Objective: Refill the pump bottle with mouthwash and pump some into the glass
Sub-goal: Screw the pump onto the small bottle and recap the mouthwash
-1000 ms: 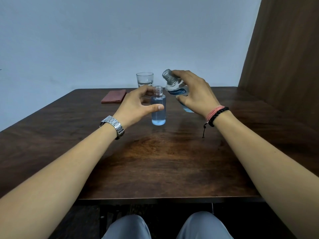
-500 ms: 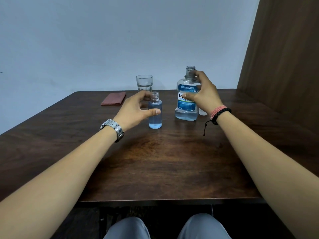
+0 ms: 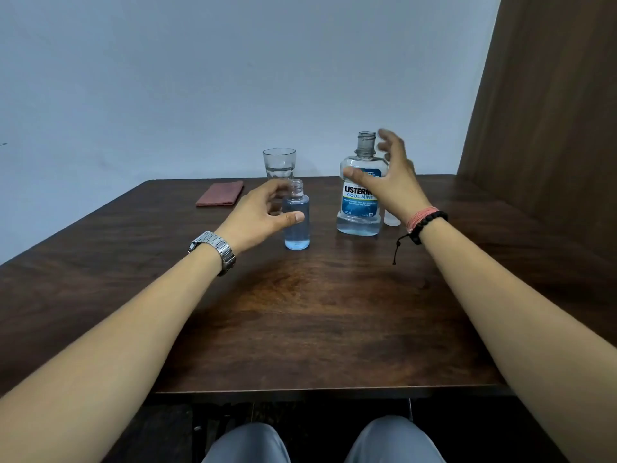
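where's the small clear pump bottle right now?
In the head view, the small clear pump bottle of blue liquid stands uncapped at table centre, beside the left hand, in front of the clear drinking glass and left of the large mouthwash bottle.

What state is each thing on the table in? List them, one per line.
Small bottle: upright, uncapped, nearly full of blue liquid.
Mouthwash bottle: upright, cap off, little liquid left.
Glass: upright, behind the small bottle; contents unclear.
Red cloth: folded flat.
Left hand: open, thumb at the small bottle; contact unclear.
Right hand: open, blurred, beside the mouthwash bottle.
White object: mostly hidden behind the right wrist.
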